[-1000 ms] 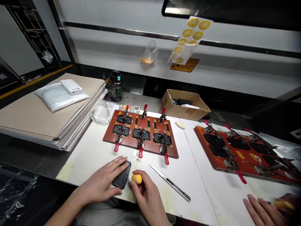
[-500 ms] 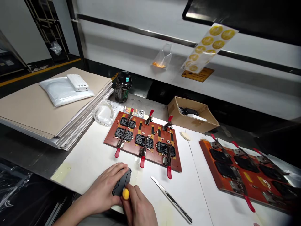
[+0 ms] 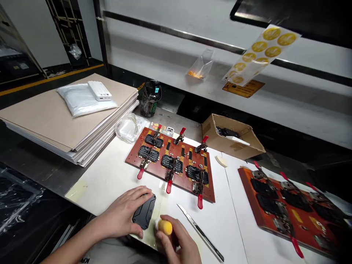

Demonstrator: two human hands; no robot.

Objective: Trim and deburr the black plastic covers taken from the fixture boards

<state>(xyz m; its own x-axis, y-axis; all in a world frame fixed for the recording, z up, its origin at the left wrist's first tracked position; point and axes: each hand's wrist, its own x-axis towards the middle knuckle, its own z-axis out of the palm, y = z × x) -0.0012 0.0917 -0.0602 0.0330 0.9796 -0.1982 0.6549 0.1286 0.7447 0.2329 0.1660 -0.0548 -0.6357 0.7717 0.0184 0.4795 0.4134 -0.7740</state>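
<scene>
My left hand [image 3: 125, 212] steadies a black plastic cover [image 3: 145, 212] on the white tabletop, fingers along its far edge and thumb near its lower corner. The cover has angular raised lines and small holes at its corners. Just to its right, apart from it, my right hand [image 3: 181, 244] grips a small yellow-ended tool [image 3: 165, 227] between thumb and fingers. A bit of white shows at the tool's left side; its working end is hidden. Right of that hand lies a slim utility knife [image 3: 200, 231] with its blade out.
Beyond my hands lies a red-brown fixture board [image 3: 165, 178] with black parts and red-handled clamps. A similar board [image 3: 253, 203] sits at right. A cardboard box [image 3: 233, 146], a dark jug [image 3: 150, 98] and a cardboard sheet stack [image 3: 90, 135] stand around the table.
My right hand has drawn the yellow-ended tool away from the black cover, to the right. My left hand stays on the cover. The view has shifted slightly.
</scene>
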